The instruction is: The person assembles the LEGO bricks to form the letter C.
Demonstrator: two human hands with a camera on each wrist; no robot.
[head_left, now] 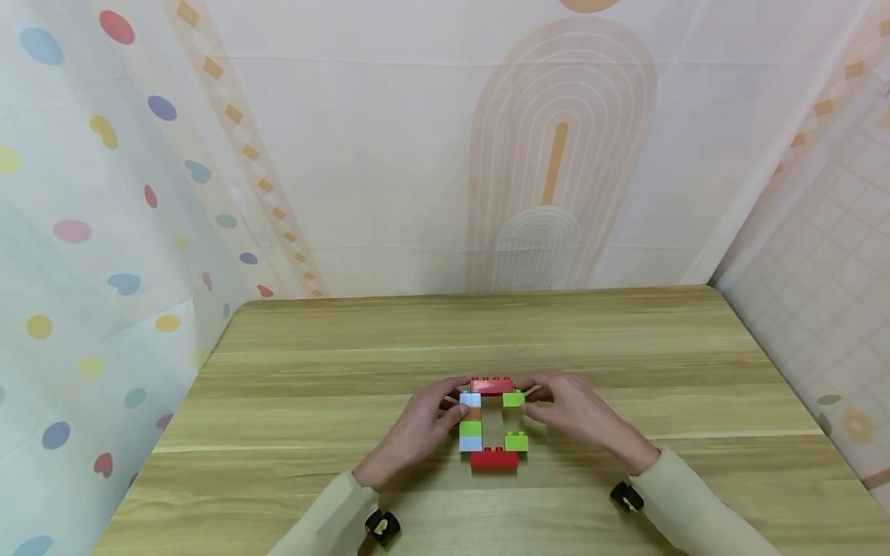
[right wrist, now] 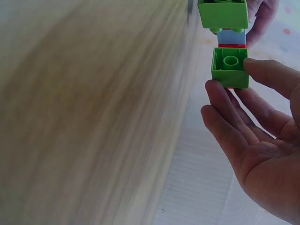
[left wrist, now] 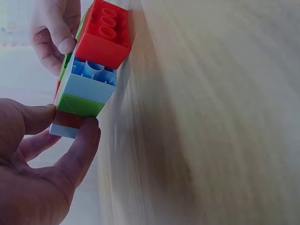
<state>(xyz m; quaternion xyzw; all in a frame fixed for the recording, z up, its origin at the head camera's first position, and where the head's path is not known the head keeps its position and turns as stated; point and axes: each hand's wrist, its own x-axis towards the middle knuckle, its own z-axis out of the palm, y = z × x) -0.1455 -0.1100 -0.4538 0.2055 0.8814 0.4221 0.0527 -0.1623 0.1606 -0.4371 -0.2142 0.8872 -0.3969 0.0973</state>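
Note:
Toy building bricks are joined in an upright rectangular frame. A red brick spans the top and another red brick the bottom. The left column stacks a light blue brick, a brownish-orange brick, a green brick and a lower light blue brick. On the right, an upper green brick and a lower green brick have a gap between them. My left hand pinches the left column around the brownish-orange brick. With thumb and fingertips, my right hand pinches the upper green brick.
The bricks are over a wood-grain table, close to its near side. A patterned curtain hangs behind the table, and a dotted one along the left. Black bands are at both wrists below the sleeves.

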